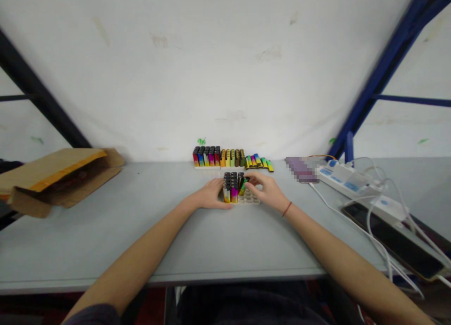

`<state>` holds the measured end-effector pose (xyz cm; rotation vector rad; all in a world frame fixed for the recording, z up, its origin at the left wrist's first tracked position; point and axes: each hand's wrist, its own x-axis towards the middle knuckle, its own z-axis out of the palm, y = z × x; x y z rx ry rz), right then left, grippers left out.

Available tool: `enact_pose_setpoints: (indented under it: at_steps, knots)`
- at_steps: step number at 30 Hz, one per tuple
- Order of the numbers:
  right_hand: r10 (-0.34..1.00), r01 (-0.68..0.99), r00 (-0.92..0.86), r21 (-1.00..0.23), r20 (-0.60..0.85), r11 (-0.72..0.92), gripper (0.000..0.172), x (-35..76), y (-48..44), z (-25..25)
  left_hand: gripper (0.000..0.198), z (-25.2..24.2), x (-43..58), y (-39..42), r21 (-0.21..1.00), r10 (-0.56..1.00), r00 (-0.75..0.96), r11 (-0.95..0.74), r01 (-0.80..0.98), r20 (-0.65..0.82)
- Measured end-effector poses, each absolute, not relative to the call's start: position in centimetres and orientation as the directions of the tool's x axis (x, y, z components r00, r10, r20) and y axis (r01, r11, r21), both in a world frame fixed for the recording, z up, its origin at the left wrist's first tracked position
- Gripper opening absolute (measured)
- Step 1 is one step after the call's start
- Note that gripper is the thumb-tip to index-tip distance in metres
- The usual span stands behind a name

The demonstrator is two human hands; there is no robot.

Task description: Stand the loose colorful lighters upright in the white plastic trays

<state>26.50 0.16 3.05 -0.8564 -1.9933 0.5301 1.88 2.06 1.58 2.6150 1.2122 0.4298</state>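
Note:
A white tray with round holes stands on the table in front of me, its left part filled with upright lighters with black tops. My left hand grips the tray's left end, thumb along the front and fingers at the side. Between the thumb and fingers of my right hand is a green and yellow lighter, tilted over the tray beside the filled rows. Its upper end is partly hidden by my fingers. Bare holes show on the tray's right side.
Behind stand a row of multicoloured lighters and a row of yellowish ones, with several loose lighters lying alongside. An open cardboard box is at left. At right are a power strip, white cables and a phone.

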Motion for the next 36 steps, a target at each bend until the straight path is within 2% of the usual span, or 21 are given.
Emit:
enact_pose_setpoints:
  at_steps: [6, 12, 15, 19, 23, 27, 29, 32, 36]
  knots:
    - [0.635, 0.471, -0.471, -0.434, 0.613, 0.768, 0.02, 26.6, -0.2, 3.5, 0.093, 1.5, 1.8, 2.1, 0.338, 0.775, 0.611, -0.625, 0.704, 0.161]
    - [0.578, 0.483, -0.521, -0.341, 0.628, 0.806, 0.033, 27.0, 0.8, 3.4, 0.094, 1.7, 1.8, 2.0, 0.334, 0.778, 0.611, -0.62, 0.71, 0.145]
    - [0.671, 0.666, -0.401, -0.305, 0.623, 0.681, 0.04, 28.7, 3.0, 2.4, 0.094, 1.9, 1.9, 1.9, 0.326, 0.784, 0.606, -0.613, 0.72, 0.136]
    - [0.832, 0.91, -0.197, -0.219, 0.518, 0.352, 0.047, 31.2, 5.7, 0.6, 0.091, 2.1, 2.0, 1.8, 0.318, 0.782, 0.61, -0.616, 0.721, 0.131]
    - [0.93, 0.969, -0.093, -0.182, 0.354, 0.166, 0.04, 31.8, 6.1, 0.2, 0.094, 2.1, 1.9, 1.8, 0.308, 0.784, 0.608, -0.614, 0.727, 0.127]
    - [0.963, 0.985, 0.073, -0.171, 0.258, -0.029, 0.032, 31.6, 5.6, 1.2, 0.094, 2.0, 1.9, 1.9, 0.304, 0.785, 0.608, -0.612, 0.73, 0.122]
    - [0.965, 0.988, 0.096, -0.142, 0.246, -0.063, 0.028, 31.8, 5.6, 1.5, 0.093, 1.9, 1.8, 1.9, 0.305, 0.784, 0.607, -0.614, 0.728, 0.128]
    - [0.964, 0.991, 0.077, -0.125, 0.255, -0.046, 0.033, 32.1, 5.8, 1.4, 0.09, 2.0, 1.9, 1.9, 0.305, 0.784, 0.606, -0.615, 0.727, 0.136]
    - [0.962, 0.975, -0.026, -0.207, 0.273, 0.086, 0.028, 32.1, 5.6, 1.4, 0.091, 2.1, 1.9, 1.9, 0.3, 0.782, 0.61, -0.617, 0.727, 0.129]
